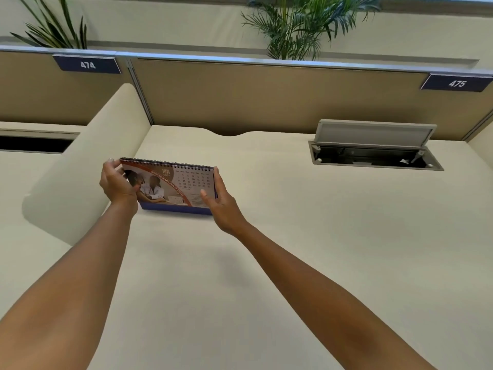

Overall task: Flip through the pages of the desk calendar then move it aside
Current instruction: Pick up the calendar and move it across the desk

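While the desk calendar [170, 186] stands on the desk [266, 263] showing June, the left hand [116, 182] clasps its left end and the right hand [220, 202] its right edge, likely steadying it for page-turning.

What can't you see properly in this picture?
- Head view: the desk calendar has tiny print below its dates, too small to read.
- Its back side faces away.
- The left hand covers its left edge.
- The open cable box is too dark inside.
- The plants are cut off on top.
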Tool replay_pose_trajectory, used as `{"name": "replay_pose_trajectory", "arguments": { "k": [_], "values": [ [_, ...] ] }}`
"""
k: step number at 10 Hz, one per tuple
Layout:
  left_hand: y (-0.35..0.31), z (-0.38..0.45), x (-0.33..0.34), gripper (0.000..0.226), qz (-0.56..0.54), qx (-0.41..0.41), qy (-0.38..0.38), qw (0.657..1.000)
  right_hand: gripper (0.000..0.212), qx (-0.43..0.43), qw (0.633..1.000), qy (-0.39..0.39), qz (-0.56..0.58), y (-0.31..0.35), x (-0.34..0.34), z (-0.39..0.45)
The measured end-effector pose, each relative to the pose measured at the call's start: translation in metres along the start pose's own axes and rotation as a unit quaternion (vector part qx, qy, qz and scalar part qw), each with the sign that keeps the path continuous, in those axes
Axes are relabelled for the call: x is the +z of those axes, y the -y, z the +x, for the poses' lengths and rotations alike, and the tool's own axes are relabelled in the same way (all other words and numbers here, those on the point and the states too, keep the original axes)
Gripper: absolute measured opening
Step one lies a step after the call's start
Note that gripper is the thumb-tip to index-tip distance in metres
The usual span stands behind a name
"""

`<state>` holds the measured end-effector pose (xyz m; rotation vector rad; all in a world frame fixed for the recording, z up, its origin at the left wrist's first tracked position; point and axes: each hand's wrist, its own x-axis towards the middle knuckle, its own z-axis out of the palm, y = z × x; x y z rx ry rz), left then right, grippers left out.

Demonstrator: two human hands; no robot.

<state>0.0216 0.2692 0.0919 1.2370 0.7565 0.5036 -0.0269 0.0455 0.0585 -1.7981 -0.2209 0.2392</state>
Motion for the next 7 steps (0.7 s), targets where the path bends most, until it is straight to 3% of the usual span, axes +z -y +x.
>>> {"name": "replay_pose_trajectory", "arguments": {
  "k": [4, 7],
  "values": [
    [0.005, 0.017, -0.018, 0.026, 0.023, 0.05, -0.022, 0.998, 0.063, -0.004, 0.999, 0.031, 0.016, 0.002, 0.017, 0.016],
    [0.019, 0.011, -0.014, 0.055, 0.063, 0.09, -0.029, 0.993, 0.07, 0.025, 0.999, 0.029, 0.032, -0.008, 0.022, 0.009]
  ]
}}
